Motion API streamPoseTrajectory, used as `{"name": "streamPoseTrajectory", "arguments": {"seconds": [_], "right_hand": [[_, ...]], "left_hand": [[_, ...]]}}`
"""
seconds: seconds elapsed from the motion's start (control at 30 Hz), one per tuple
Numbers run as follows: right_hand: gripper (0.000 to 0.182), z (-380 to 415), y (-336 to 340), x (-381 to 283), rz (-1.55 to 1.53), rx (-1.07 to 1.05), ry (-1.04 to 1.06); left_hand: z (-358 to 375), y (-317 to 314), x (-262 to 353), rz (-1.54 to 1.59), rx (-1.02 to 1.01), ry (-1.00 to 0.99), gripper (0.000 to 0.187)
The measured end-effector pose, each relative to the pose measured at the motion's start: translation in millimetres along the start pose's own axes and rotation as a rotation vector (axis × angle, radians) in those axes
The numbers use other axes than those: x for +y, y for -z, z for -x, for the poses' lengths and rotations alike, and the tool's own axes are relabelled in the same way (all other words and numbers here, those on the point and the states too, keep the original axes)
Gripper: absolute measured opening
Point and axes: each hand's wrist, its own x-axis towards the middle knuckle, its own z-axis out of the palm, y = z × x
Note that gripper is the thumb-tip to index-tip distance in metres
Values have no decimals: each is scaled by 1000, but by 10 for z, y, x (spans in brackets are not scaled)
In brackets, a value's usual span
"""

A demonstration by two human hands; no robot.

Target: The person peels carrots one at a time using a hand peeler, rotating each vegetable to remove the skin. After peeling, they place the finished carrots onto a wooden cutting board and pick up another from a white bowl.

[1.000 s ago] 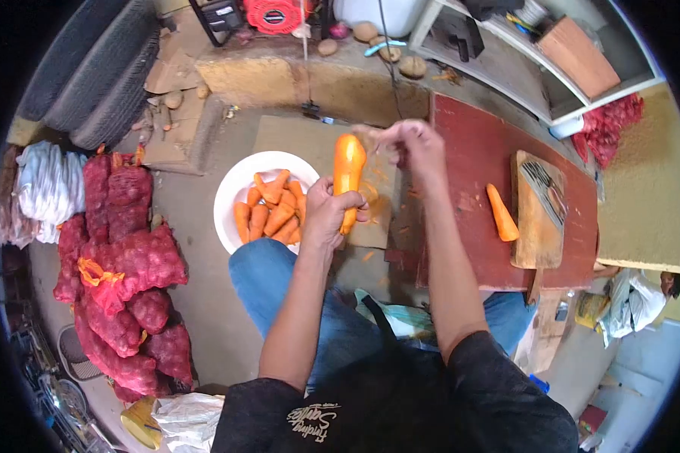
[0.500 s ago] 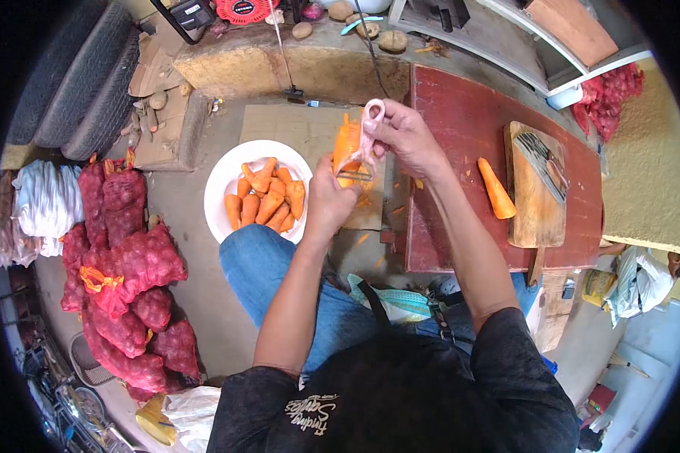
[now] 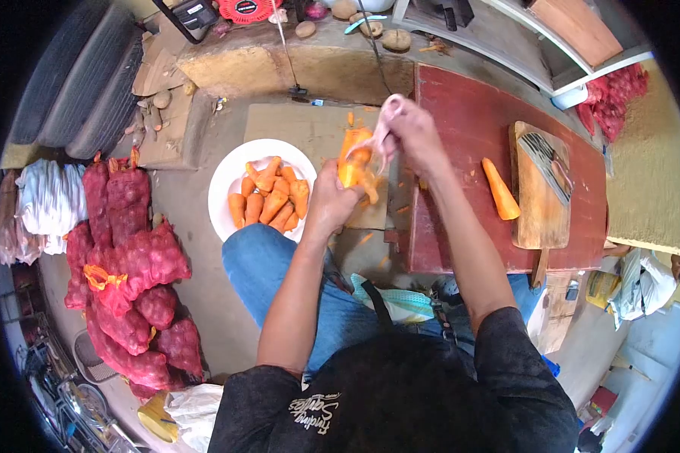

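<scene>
The red worktop (image 3: 453,128), right, bears a carrot (image 3: 500,189) and wooden board (image 3: 531,219). Left, the floor (image 3: 219,302) carries a basin (image 3: 224,177) and sacks (image 3: 147,260).

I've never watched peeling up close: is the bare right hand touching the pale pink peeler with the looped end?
Touching: the head view shows the right hand gripping the pink peeler near its looped end.

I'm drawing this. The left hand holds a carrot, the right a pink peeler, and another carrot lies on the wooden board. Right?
Not quite: the head view shows the other carrot lying on the red table, beside the wooden board. The left hand holds a carrot, the right hand a pink peeler.
</scene>
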Motion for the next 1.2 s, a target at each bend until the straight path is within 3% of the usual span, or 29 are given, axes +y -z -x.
{"name": "streamPoseTrajectory", "arguments": {"seconds": [0.1,0.2,0.23,0.27,0.4,0.57,0.7,0.8,0.87,0.97,1.0,1.07,1.17,1.2], "right_hand": [[13,-155,197,-16,-313,75,23],[11,-43,32,-75,-295,28,38],[23,52,-63,-80,-180,-14,-13],[22,96,-117,-87,-229,-117,-21],[20,-103,119,-18,-324,241,79],[19,235,-262,-226,-203,-86,-75],[17,-18,66,-97,-270,225,40],[18,150,-107,-263,-302,57,58],[17,254,-264,-270,-186,-83,-106],[16,-84,144,112,-248,168,16],[16,-158,244,159,-295,245,67],[17,-55,106,-100,-264,140,42],[14,156,-311,-344,-188,-79,-81],[12,75,-227,-289,-181,-6,-71]], "left_hand": [[-2,18,-57,13,-6,27,43],[-2,59,10,188,-45,126,37],[2,78,28,285,-69,153,36],[0,93,49,382,-92,179,34],[50,129,115,463,-109,219,31],[54,168,135,535,-155,233,33],[45,146,100,510,-155,215,31],[80,149,98,510,-146,219,30],[22,166,69,501,-168,211,30],[57,153,80,452,-111,198,32],[43,147,19,287,-50,125,32],[29,124,-172,-41,75,-12,32],[203,97,189,-406,157,-61,37],[203,67,175,-428,147,-87,38]]}}
